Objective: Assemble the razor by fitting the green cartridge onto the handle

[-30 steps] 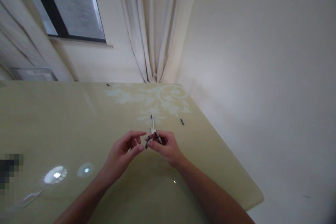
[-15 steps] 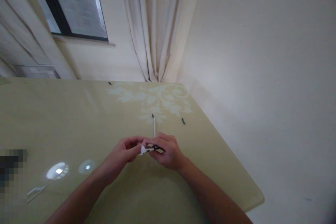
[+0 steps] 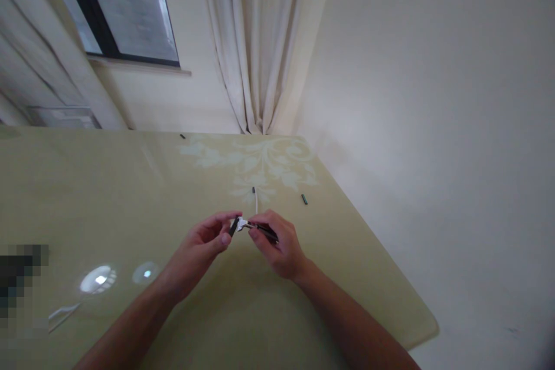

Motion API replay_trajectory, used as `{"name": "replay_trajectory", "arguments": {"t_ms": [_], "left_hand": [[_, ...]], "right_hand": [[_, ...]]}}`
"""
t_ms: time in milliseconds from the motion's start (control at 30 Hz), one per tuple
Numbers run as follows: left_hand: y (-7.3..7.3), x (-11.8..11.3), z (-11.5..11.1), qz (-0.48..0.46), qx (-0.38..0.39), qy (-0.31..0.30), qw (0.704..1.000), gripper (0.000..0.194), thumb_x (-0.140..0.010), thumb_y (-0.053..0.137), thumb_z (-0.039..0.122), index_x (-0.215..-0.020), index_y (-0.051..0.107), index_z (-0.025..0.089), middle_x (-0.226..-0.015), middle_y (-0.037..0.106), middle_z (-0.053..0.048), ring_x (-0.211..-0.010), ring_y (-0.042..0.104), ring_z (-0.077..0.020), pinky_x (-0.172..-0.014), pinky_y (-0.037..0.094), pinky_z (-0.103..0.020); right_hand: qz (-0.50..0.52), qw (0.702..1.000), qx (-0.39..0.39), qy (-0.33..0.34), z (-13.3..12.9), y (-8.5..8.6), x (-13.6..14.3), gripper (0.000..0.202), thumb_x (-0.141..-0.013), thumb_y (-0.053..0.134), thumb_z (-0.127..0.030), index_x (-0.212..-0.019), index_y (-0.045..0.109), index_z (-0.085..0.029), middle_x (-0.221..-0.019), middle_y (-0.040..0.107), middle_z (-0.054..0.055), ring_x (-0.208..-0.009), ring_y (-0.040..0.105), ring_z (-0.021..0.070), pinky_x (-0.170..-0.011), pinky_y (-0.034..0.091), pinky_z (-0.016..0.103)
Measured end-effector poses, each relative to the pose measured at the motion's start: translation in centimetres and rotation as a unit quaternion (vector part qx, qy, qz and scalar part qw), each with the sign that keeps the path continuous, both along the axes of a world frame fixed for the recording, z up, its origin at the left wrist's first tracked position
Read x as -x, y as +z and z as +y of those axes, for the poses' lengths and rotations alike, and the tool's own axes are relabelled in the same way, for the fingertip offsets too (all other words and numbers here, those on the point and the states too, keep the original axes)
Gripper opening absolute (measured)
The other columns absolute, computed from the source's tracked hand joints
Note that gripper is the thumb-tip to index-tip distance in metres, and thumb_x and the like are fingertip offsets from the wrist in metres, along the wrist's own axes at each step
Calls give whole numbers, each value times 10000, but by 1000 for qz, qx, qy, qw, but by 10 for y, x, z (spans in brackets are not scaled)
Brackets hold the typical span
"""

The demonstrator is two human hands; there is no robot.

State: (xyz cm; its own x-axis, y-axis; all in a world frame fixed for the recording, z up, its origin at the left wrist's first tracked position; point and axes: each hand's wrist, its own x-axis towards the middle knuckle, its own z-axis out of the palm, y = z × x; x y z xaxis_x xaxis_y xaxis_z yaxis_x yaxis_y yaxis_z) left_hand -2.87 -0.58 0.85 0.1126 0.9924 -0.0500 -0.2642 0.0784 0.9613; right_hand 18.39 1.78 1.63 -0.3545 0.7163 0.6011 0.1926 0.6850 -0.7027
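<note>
Between the finger and thumb of my left hand is a small black piece, held at a tilt. My right hand pinches a dark, slim tool-like item, whose thin tip points left. A small white piece sits between the two hands, against the black piece and the tip. Both hands are above the table. Just beyond them lies a white cable with a dark end; its near part is hidden behind my right hand.
The glossy table has a rounded right corner. A short black piece lies to the right, another small dark piece near the far edge. A white cord and a blurred dark object are at the left. Curtains hang behind.
Both hands have risen slightly, away from the body. The black piece in my left hand now shows, and the fingers of both hands are farther apart around the white piece.
</note>
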Motion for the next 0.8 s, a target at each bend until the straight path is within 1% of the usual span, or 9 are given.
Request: {"name": "replay_trajectory", "arguments": {"t_ms": [233, 367, 500, 633, 800], "left_hand": [[-1, 0, 0, 1, -5, 10, 1000, 525, -679, 934, 449, -1154, 809, 263, -965, 689, -37, -876, 565, -165, -836, 466, -275], [0, 0, 0, 11, -8, 14, 1000, 514, -662, 944, 442, -1133, 815, 283, -883, 657, -11, -853, 561, -157, -818, 458, -259], [1, 0, 1, 11, -12, 16, 1000, 495, -662, 945, 434, -1122, 817, 302, -869, 640, 1, -832, 548, -144, -808, 448, -246], [2, -1, 1, 16, -12, 23, 1000, 493, -659, 946, 426, -1118, 819, 296, -866, 634, -2, -848, 552, -153, -810, 450, -250], [2, -1, 1, 30, -21, 21, 999, 497, -661, 942, 414, -1123, 820, 277, -849, 621, -4, -800, 531, -146, -763, 445, -246]], "right_hand": [[-14, 1000, -15, 5, -1, 3, 1, 173, -1008, 620, -285, -1131, 704, -196, -882, 688, 37, -761, 608, 151, -716, 482, 265], [-14, 1000, -25, 4, -1, 2, 1, 170, -1006, 627, -274, -1133, 708, -194, -880, 694, 36, -751, 609, 148, -708, 481, 263], [-10, 999, -34, 2, 0, 1, 0, 168, -1002, 632, -261, -1135, 712, -195, -874, 694, 35, -747, 607, 149, -705, 479, 266], [-8, 999, -34, 5, 0, 3, 0, 172, -1000, 628, -252, -1137, 714, -193, -873, 694, 37, -745, 604, 152, -710, 481, 272], [-18, 999, -33, 9, -1, 4, 0, 171, -1003, 628, -255, -1137, 715, -194, -875, 697, 39, -755, 605, 154, -715, 483, 272]]}}
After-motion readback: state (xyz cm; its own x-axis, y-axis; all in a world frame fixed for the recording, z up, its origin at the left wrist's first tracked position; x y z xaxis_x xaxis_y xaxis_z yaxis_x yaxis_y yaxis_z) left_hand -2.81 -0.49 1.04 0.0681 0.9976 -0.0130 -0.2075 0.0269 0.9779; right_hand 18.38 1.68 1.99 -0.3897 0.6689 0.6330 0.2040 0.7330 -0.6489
